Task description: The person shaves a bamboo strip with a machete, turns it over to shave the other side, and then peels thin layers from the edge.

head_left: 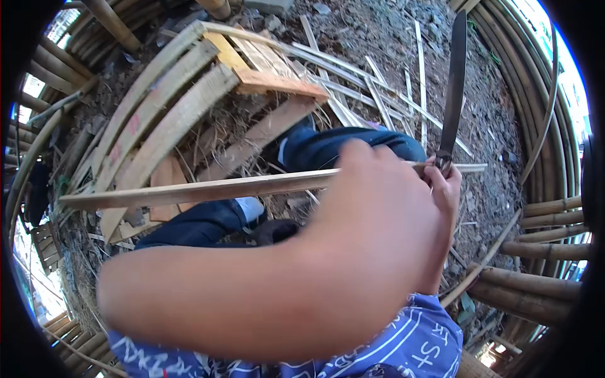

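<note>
A long, narrow bamboo strip (208, 191) lies crosswise in front of me, running from the far left to the right side. My left hand (384, 173), blurred, reaches across and is closed over the strip right of centre. Just beyond it, my right hand (446, 186) is wrapped round the handle of a large knife (454, 82). The dark blade points up and away, crossing above the strip's right part. My left hand and forearm hide part of the strip and of my right hand.
A slatted wooden frame (170, 116) stands between the trousered legs (353, 145). Thin split strips (378, 94) are scattered on the littered soil (485, 113) ahead. Stacked bamboo poles (535, 252) line the right side, with more poles (113, 25) at the upper left.
</note>
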The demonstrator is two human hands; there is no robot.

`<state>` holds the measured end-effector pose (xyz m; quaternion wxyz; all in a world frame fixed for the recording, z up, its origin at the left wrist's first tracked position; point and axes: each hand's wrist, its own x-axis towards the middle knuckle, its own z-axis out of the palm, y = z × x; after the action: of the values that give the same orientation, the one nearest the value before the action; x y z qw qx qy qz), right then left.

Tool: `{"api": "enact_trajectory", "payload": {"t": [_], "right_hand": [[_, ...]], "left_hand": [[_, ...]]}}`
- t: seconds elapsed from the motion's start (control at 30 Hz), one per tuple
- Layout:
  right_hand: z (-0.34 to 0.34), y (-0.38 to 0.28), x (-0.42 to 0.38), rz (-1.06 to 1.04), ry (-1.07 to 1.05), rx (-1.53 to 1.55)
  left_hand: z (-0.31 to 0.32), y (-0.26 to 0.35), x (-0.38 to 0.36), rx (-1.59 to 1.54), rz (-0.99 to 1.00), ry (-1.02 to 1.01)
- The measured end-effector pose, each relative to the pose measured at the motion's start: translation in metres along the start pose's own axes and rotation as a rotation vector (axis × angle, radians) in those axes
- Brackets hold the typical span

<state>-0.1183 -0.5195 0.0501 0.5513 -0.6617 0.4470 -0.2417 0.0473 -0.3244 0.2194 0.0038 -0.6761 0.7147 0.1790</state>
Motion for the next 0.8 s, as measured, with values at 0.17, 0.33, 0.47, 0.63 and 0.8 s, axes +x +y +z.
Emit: {"api": "enact_trajectory", "payload": {"t": [0.17, 0.33, 0.47, 0.63, 0.8], "right_hand": [[-0.011, 0.022, 0.010, 0.030, 0.042, -0.023], [-0.002, -0.011, -0.001, 0.229, 0.025, -0.165], [-0.004, -0.003, 0.003, 0.156, 0.047, -0.072], [-0.008, 0.008, 0.010, 0.159, 0.074, -0.047], [-0.007, 0.003, 0.010, 0.156, 0.104, -0.055]], "left_hand": [[-0.015, 0.001, -0.007, -0.168, 0.262, -0.282], [-0.012, 0.005, 0.014, -0.138, 0.347, -0.283], [-0.014, 0.015, 0.029, -0.064, 0.300, -0.245], [-0.034, 0.005, -0.007, -0.005, 0.014, -0.395], [-0.032, 0.000, -0.048, -0.159, -0.084, -0.573]]}}
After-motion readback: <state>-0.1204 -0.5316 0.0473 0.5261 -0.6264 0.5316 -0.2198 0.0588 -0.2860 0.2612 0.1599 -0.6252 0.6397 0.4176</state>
